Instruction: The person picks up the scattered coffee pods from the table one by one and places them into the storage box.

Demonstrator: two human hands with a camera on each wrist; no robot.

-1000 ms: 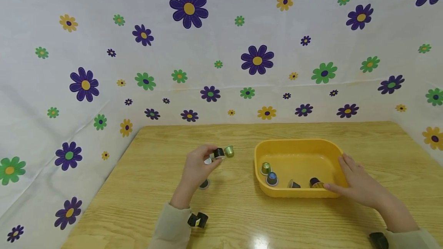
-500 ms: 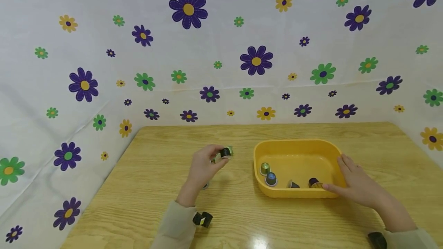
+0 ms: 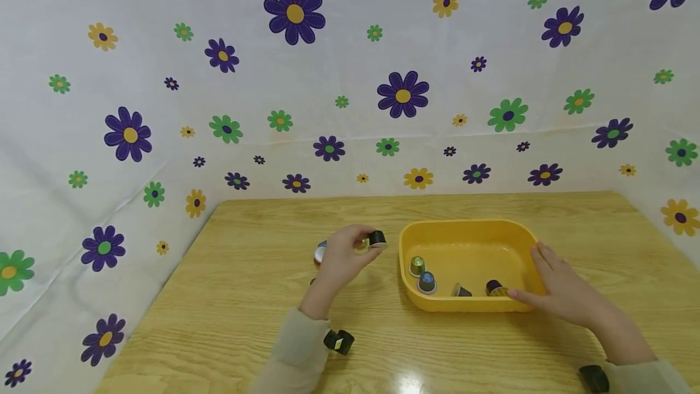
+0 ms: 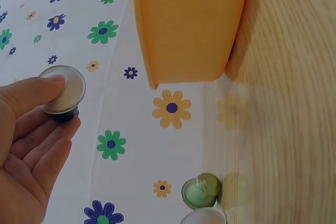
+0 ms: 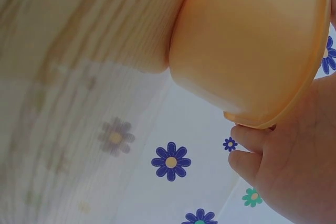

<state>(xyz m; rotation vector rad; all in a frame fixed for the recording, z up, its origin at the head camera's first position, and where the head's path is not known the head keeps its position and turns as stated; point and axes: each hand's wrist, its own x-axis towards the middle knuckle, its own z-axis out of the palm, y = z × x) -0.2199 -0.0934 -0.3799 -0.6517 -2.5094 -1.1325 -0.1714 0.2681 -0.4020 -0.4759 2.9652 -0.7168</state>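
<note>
Above the wooden table (image 3: 246, 278), near the left side of the yellow tub (image 3: 465, 304), the left hand (image 3: 343, 263) pinches a black capsule (image 3: 377, 238), thumb on its pale lid (image 4: 72, 91) and fingers against its body. The right hand (image 3: 566, 293) rests on the tub's right end, its fingers extended at the rim and its thumb spread apart from them. Inside the tub, a green capsule (image 3: 417, 266) and a blue capsule (image 3: 426, 282) sit at left; two dark capsules (image 3: 463, 291) lie near the front.
</note>
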